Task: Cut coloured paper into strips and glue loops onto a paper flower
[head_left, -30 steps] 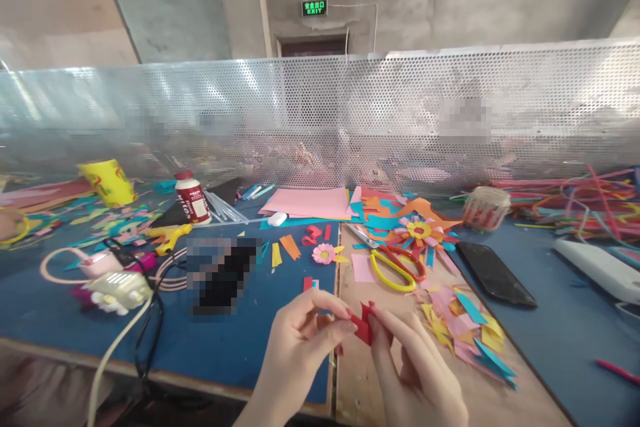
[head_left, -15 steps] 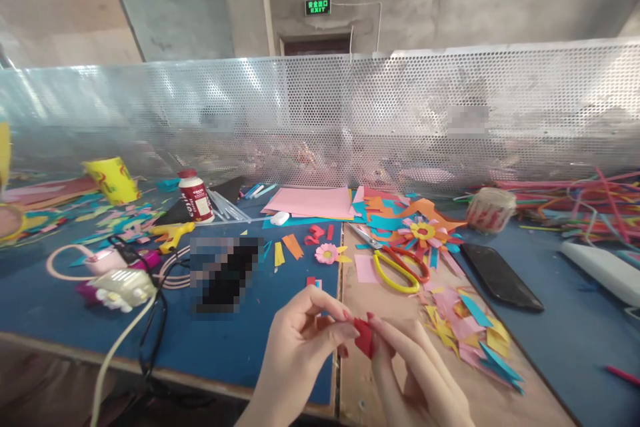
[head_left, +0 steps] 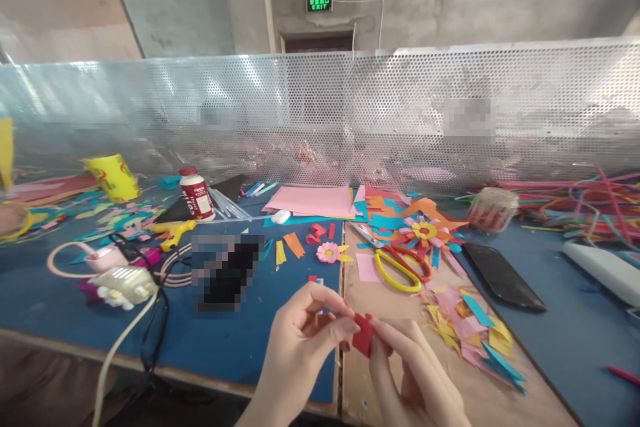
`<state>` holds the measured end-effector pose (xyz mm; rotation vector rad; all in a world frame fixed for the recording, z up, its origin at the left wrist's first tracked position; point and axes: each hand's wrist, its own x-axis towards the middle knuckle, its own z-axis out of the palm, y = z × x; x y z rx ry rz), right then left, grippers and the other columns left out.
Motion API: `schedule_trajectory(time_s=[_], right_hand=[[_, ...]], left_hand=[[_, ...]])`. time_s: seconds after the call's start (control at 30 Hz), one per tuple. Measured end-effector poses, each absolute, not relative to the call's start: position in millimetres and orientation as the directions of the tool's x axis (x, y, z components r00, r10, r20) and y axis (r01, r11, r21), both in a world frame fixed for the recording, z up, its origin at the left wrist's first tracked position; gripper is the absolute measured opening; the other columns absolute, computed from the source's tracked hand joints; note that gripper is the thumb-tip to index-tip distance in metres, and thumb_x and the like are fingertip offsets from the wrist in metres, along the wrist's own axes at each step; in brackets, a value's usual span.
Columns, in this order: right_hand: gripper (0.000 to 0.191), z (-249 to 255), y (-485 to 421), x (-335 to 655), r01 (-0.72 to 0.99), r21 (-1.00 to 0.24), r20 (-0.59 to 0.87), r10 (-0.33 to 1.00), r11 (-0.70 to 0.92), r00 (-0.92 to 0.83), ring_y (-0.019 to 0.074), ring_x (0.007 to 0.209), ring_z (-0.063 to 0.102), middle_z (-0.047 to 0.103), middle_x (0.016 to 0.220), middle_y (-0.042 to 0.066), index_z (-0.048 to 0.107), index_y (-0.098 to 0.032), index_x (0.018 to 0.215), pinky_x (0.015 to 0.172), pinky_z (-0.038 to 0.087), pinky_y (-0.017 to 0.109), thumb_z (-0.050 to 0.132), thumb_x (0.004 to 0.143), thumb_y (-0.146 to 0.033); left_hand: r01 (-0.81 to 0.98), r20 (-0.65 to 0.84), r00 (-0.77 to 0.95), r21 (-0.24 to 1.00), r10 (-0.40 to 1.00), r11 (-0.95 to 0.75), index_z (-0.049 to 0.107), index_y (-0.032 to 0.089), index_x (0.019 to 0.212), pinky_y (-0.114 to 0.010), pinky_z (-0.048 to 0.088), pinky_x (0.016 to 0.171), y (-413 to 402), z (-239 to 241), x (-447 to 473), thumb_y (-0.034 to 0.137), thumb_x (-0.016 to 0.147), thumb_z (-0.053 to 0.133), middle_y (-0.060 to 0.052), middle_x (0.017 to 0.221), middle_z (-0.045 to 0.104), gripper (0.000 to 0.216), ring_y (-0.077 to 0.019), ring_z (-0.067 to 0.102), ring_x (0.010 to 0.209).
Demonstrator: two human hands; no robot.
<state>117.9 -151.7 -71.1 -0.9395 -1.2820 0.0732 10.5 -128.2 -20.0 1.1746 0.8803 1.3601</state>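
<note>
Between my two hands is a small piece of red paper (head_left: pixel 363 336), held up above the table's front part. My left hand (head_left: pixel 307 333) pinches its left edge between thumb and forefinger. On the other side, the fingertips of my right hand (head_left: pixel 407 360) grip the right edge. Beyond the hands lie a pink paper flower (head_left: pixel 328 253) with yellow leaves and some curled red paper pieces (head_left: pixel 315 233). Scissors with yellow and red handles (head_left: pixel 399 270) rest to the right, beside a pink paper square (head_left: pixel 368 268).
Coloured paper scraps (head_left: pixel 470 320) lie right of my hands, near a black phone (head_left: pixel 503 277). A yellow glue gun (head_left: pixel 175 233), a bottle (head_left: pixel 196 195) and a power strip with cables (head_left: pixel 123 287) are on the left. A perforated metal screen (head_left: pixel 320 120) stands behind.
The red paper has turned slightly between my fingers and now shows a broader face. Both hands stay in nearly the same place, and the view has shifted a little.
</note>
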Motion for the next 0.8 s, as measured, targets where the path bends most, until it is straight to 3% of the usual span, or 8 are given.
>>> schedule_trajectory(time_s=[0.33, 0.47, 0.63, 0.8], right_hand=[[0.022, -72, -151, 121, 0.394, -0.651, 0.759, 0.563, 0.649, 0.326, 0.0152, 0.070, 0.058, 0.063, 0.078, 0.006, 0.065, -0.020, 0.094, 0.058, 0.048, 0.026, 0.056, 0.080, -0.006], [0.026, -73, -151, 126, 0.425, -0.605, 0.791, 0.570, 0.674, 0.222, 0.0159, 0.070, 0.059, 0.064, 0.079, 0.006, 0.064, -0.020, 0.097, 0.058, 0.050, 0.026, 0.057, 0.077, -0.003], [0.025, -74, -151, 128, 0.445, -0.616, 0.783, 0.564, 0.650, 0.262, 0.0159, 0.068, 0.059, 0.064, 0.077, 0.005, 0.063, -0.020, 0.096, 0.058, 0.050, 0.026, 0.056, 0.078, -0.004], [0.028, -72, -150, 133, 0.480, -0.554, 0.817, 0.553, 0.680, 0.161, 0.0156, 0.067, 0.059, 0.064, 0.077, 0.005, 0.061, -0.020, 0.098, 0.058, 0.051, 0.026, 0.056, 0.076, -0.003]], left_hand=[[-0.085, 0.202, 0.034, 0.976, 0.979, -0.199, 0.067, 0.017, 0.069, -0.019, 0.048, 0.062, -126, -21, 6, 0.022, 0.067, 0.070, -0.001, 0.069, 0.065, 0.006, -0.0128, 0.060, 0.065], [-0.043, 0.205, 0.053, 0.978, 0.977, -0.203, 0.069, 0.018, 0.069, -0.021, 0.048, 0.065, -125, -21, 4, 0.022, 0.069, 0.069, -0.001, 0.071, 0.067, 0.004, -0.0146, 0.062, 0.068], [0.035, 0.221, 0.103, 0.974, 0.970, -0.226, 0.071, 0.019, 0.071, -0.023, 0.047, 0.064, -121, -25, 1, 0.028, 0.070, 0.069, -0.003, 0.071, 0.067, 0.010, -0.0158, 0.060, 0.067], [0.074, 0.234, 0.151, 0.966, 0.961, -0.247, 0.071, 0.019, 0.074, -0.023, 0.046, 0.064, -119, -29, -1, 0.032, 0.072, 0.068, -0.003, 0.072, 0.067, 0.013, -0.0156, 0.059, 0.068]])
